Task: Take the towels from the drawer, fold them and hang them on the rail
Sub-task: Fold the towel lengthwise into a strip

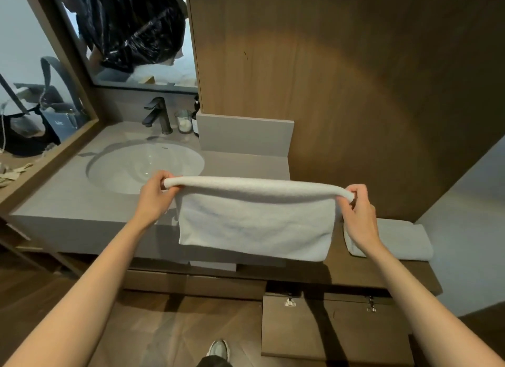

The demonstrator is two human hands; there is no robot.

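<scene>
Now the left hand (153, 194) and right hand (358, 211) each pinch an end of the folded white terry towel (254, 219), hanging mid-frame before the grey stone counter (68, 200). If either pinch loosens, its fold would likely slump open.
</scene>
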